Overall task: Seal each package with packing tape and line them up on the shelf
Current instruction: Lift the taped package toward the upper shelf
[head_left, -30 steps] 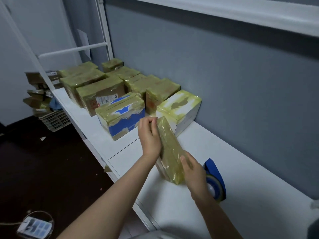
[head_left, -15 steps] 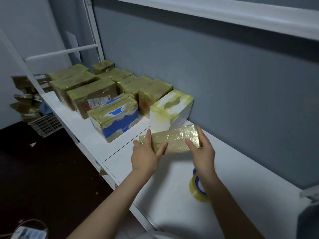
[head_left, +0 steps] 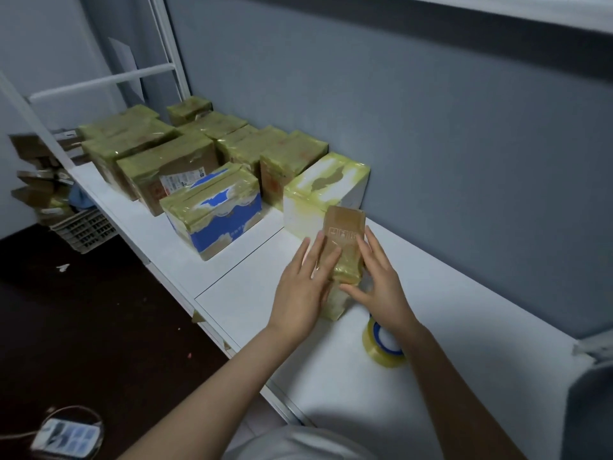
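Observation:
A small brown package [head_left: 345,239] wrapped in yellowish tape stands on the white shelf [head_left: 258,293], just in front of a white taped box [head_left: 323,194]. My left hand [head_left: 305,283] lies flat against its left side with straight fingers. My right hand [head_left: 378,277] presses its right side, fingers extended, thumb low across the front. A roll of clear packing tape with a blue core [head_left: 384,343] lies on the shelf under my right wrist.
Several taped boxes, among them a blue-and-white one [head_left: 215,207], stand in rows along the shelf to the left against the grey wall. A crate [head_left: 83,227] and cardboard pile sit on the dark floor at left. A device with a cable [head_left: 66,436] lies bottom left.
The package was held lengthwise between both hands; now it stands upright on the shelf beside the white box, with both hands flat against its sides.

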